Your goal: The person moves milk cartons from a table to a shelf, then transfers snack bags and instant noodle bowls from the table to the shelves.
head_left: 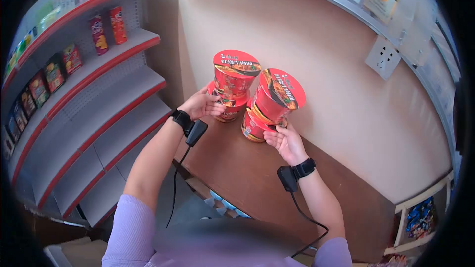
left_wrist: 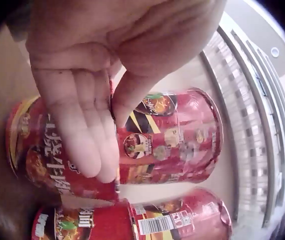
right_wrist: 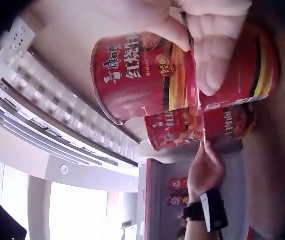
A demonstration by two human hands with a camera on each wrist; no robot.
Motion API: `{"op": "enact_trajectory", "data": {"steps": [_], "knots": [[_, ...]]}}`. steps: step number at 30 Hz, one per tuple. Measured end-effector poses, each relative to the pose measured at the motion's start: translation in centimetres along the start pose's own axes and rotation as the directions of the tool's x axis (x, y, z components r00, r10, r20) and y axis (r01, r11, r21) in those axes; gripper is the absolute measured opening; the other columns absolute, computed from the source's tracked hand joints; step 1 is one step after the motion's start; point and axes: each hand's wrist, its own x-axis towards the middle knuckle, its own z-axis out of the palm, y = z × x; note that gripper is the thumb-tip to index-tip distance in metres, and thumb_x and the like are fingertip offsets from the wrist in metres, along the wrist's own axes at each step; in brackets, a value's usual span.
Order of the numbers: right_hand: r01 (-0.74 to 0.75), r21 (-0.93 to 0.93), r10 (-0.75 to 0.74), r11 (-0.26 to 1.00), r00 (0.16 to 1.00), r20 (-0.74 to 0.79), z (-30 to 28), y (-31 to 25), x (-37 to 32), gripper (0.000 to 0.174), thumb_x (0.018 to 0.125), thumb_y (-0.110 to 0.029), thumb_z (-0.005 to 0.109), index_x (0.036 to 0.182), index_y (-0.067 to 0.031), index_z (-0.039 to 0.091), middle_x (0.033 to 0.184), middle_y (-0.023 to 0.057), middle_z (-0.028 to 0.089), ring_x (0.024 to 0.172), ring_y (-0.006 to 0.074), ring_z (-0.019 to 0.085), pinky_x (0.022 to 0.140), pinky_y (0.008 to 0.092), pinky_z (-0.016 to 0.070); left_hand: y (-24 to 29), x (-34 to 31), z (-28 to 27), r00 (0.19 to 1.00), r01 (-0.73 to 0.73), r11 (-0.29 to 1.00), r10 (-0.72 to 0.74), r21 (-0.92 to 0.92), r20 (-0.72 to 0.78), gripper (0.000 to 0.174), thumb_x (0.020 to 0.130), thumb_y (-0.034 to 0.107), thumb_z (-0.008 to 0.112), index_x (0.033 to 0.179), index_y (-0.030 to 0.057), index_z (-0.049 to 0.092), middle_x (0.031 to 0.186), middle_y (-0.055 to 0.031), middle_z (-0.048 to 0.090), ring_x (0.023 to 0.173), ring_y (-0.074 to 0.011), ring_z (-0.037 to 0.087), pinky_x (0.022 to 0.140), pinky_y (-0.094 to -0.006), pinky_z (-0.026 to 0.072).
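Four-cup arrangement aside, two stacks of red instant noodle cups stand side by side near the wall, two cups in each. My left hand (head_left: 202, 105) is at the left stack, its fairly straight fingers lying across the lower cup (left_wrist: 77, 170) and its thumb near the seam under the upper cup (head_left: 232, 81). At the right stack, my right hand (head_left: 287, 144) touches the lower cup (right_wrist: 252, 65) with extended fingers. Its thumb points at the base of the upper cup (head_left: 277, 96), which tilts toward me in the head view. Lids with printed lettering face up.
The cups stand on a brown wooden table (head_left: 217, 153) against a pale wall (head_left: 316, 29). Grey shelves (head_left: 114, 89) with red edges and packaged snacks rise at the left. A wall socket (head_left: 382, 58) is at the right. Black cables hang from both wrist cameras.
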Motion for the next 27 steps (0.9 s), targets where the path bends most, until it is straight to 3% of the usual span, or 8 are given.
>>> {"op": "enact_trajectory", "data": {"steps": [2, 5, 10, 12, 15, 18, 25, 27], "knots": [[0.034, -0.054, -0.035, 0.998, 0.999, -0.016, 0.1, 0.0, 1.4, 0.051, 0.092, -0.011, 0.046, 0.137, -0.0122, 0.021, 0.096, 0.025, 0.063, 0.084, 0.0295, 0.067, 0.07, 0.0359, 0.0574, 0.6, 1.9, -0.9, 0.999, 0.025, 0.999, -0.024, 0.046, -0.04, 0.069, 0.093, 0.009, 0.052, 0.145, 0.0234, 0.009, 0.087, -0.0182, 0.066, 0.074, -0.0247, 0.068, 0.066, -0.0349, 0.0585], [0.051, -0.13, -0.06, 0.99, 0.996, -0.069, 1.2, -0.2, 1.7, 0.053, 0.092, -0.012, 0.045, 0.139, -0.0122, 0.019, 0.094, 0.0249, 0.063, 0.082, 0.0289, 0.067, 0.068, 0.035, 0.0575, 1.8, 2.8, -1.4, 0.997, 0.029, 0.997, -0.034, 0.073, 0.066, 0.072, 0.093, 0.009, 0.051, 0.146, 0.0216, 0.005, 0.086, -0.0179, 0.066, 0.075, -0.0251, 0.068, 0.067, -0.0349, 0.0584], [0.065, -0.142, -0.08, 0.988, 0.991, -0.103, 1.8, 0.2, 2.7, 0.056, 0.092, -0.013, 0.045, 0.14, -0.0123, 0.017, 0.092, 0.0253, 0.063, 0.077, 0.0278, 0.068, 0.065, 0.0338, 0.0575, 2.7, 2.6, -0.9, 0.999, -0.009, 0.979, -0.002, 0.203, 0.053, 0.072, 0.092, 0.009, 0.052, 0.146, 0.0173, 0.005, 0.091, -0.0185, 0.066, 0.077, -0.0249, 0.068, 0.071, -0.0371, 0.0577], [0.079, -0.152, -0.099, 0.985, 0.987, -0.126, 2.0, 0.3, 2.6, 0.057, 0.092, -0.013, 0.046, 0.141, -0.0121, 0.017, 0.09, 0.0251, 0.064, 0.076, 0.0276, 0.068, 0.064, 0.0335, 0.0574, 3.2, 2.8, -0.7, 0.999, 0.051, 0.958, -0.054, 0.283, 0.004, 0.066, 0.092, 0.011, 0.053, 0.144, 0.0133, 0.013, 0.094, -0.0187, 0.065, 0.08, -0.025, 0.068, 0.074, -0.0373, 0.0571], [0.097, -0.161, -0.12, 0.982, 0.983, -0.14, 1.6, 0.4, 2.9, 0.058, 0.091, -0.012, 0.046, 0.141, -0.0119, 0.017, 0.088, 0.0248, 0.064, 0.075, 0.0276, 0.068, 0.063, 0.0333, 0.0574, 3.5, 4.3, -2.5, 0.985, 0.054, 0.939, -0.106, 0.34, 0.136, 0.06, 0.093, 0.013, 0.052, 0.142, 0.0094, 0.019, 0.095, -0.0185, 0.065, 0.082, -0.025, 0.068, 0.075, -0.0363, 0.0568], [0.117, -0.174, -0.145, 0.978, 0.976, -0.16, 1.6, 0.5, 3.0, 0.057, 0.091, -0.012, 0.046, 0.141, -0.0117, 0.018, 0.087, 0.0244, 0.065, 0.073, 0.027, 0.068, 0.061, 0.0326, 0.0572, 3.8, 4.1, -3.2, 0.985, 0.06, 0.931, -0.113, 0.359, 0.129, 0.054, 0.093, 0.013, 0.051, 0.139, 0.0067, 0.024, 0.097, -0.0183, 0.066, 0.083, -0.0244, 0.068, 0.075, -0.0355, 0.0566], [0.143, -0.178, -0.184, 0.974, 0.952, -0.243, 1.2, 1.0, 2.6, 0.056, 0.091, -0.013, 0.046, 0.14, -0.012, 0.021, 0.084, 0.0235, 0.065, 0.07, 0.0262, 0.068, 0.058, 0.0319, 0.0568, 3.9, 4.1, -3.8, 0.99, 0.046, 0.927, -0.091, 0.372, 0.104, 0.053, 0.092, 0.012, 0.051, 0.138, 0.0059, 0.025, 0.096, -0.0177, 0.066, 0.083, -0.0231, 0.068, 0.075, -0.0353, 0.0562], [0.151, -0.141, -0.175, 0.979, 0.968, -0.18, 1.4, 0.9, 3.1, 0.057, 0.092, -0.013, 0.046, 0.141, -0.0128, 0.018, 0.085, 0.0235, 0.065, 0.071, 0.0265, 0.068, 0.059, 0.0322, 0.0569, 4.1, 3.9, -3.2, 0.995, 0.059, 0.922, -0.084, 0.382, 0.05, 0.053, 0.092, 0.013, 0.05, 0.139, 0.0074, 0.026, 0.094, -0.0161, 0.066, 0.084, -0.0229, 0.067, 0.076, -0.0353, 0.0556]]}}
